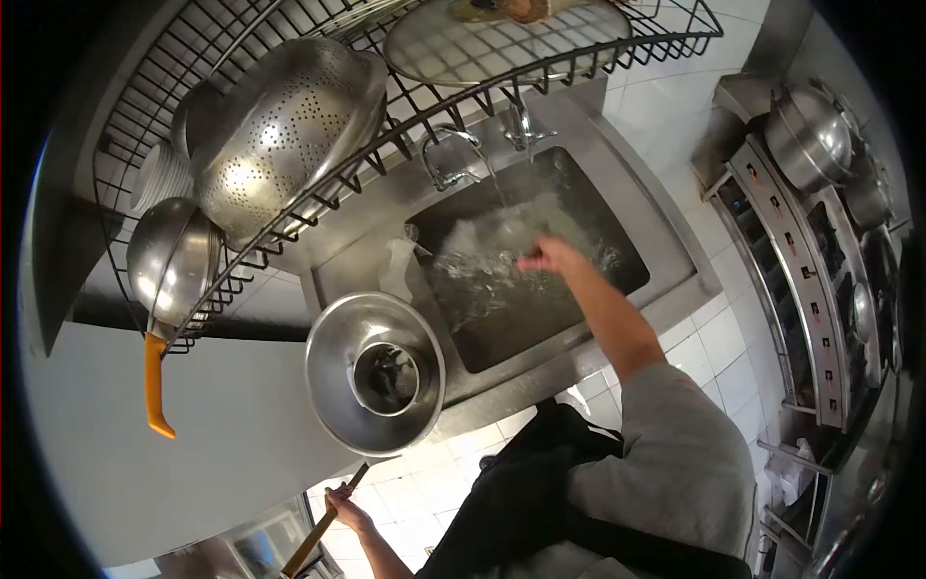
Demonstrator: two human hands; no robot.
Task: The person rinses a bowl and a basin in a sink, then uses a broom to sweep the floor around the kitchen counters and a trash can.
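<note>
Left hand (342, 509): closed round a wooden-handled utensil (311, 543), grip near the join of handle and dark working end. Whether the end was a blade or a spatula could not be read.

- Utensil's long axis ran diagonally, from the handle butt at lower left to the dark end at upper right.
- The dark tip pointed at the near rim of a large steel bowl (323, 386) and lay just short of it; contact could not be told.
- The utensil was held low, out in front of the bench (352, 265), over the white tiling.

The large steel bowl sat on the bench at the left of the sink (632, 207). A smaller steel bowl (355, 378) stood inside it, with something dark in it.

Right hand (548, 257): stretched out over the sink, in the splashing water, motion-blurred. Fingers looked loosely curled, but I cannot tell whether it gripped anything. Water was running from the tap (453, 154) behind the basin.

Surroundings:
- A wire rack (666, 39) hung above the sink and carried a perforated colander (289, 125), dome up, a steel bowl (174, 256) lower left and a stack of white plates (159, 176).
- An orange handle (154, 386) hung down from the rack's lower end.
- A stove (801, 280) stood well to the right, with a lidded steel pot (805, 135) on it.
</note>
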